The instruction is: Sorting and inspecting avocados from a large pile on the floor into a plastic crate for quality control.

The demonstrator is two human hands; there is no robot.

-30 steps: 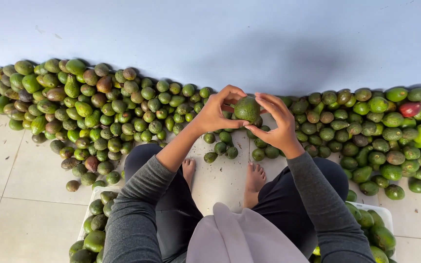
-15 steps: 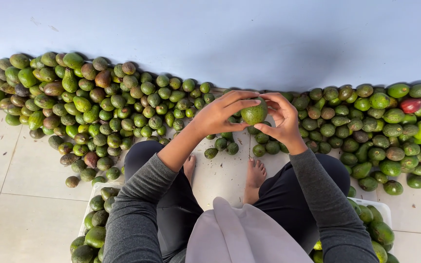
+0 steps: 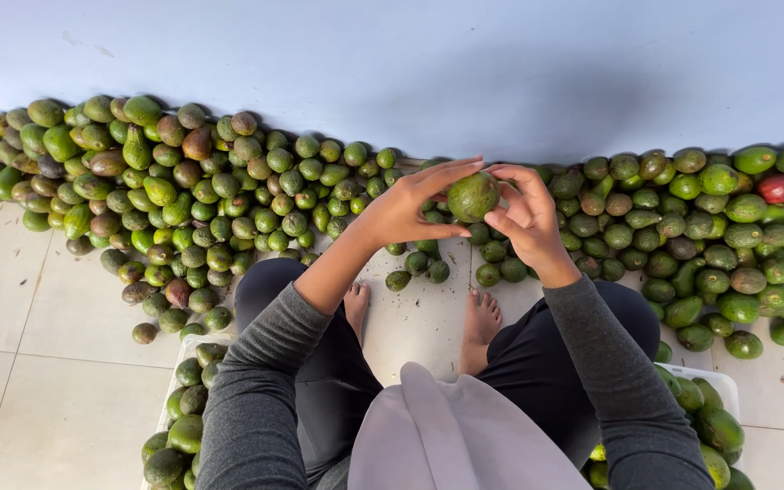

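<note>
We find open tiled floor (image 3: 29, 363) at left; the avocado heap (image 3: 183, 195) lines the wall (image 3: 392, 63), and white crates (image 3: 183, 349) flank our knees, narrowing passage between our feet (image 3: 483, 322).

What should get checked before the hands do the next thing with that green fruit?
1. Fruit held by both hands: ok, left hand and right hand touch it.
2. Fruit lifted off the pile: ok.
3. Fruit skin free of marks: cannot tell, only one side shows.
4. Left crate has room: cannot tell, partly hidden.
5. Right crate has room: cannot tell, partly hidden.
6. Bare feet free of loose fruit: ok, nearest ones lie apart.
</note>
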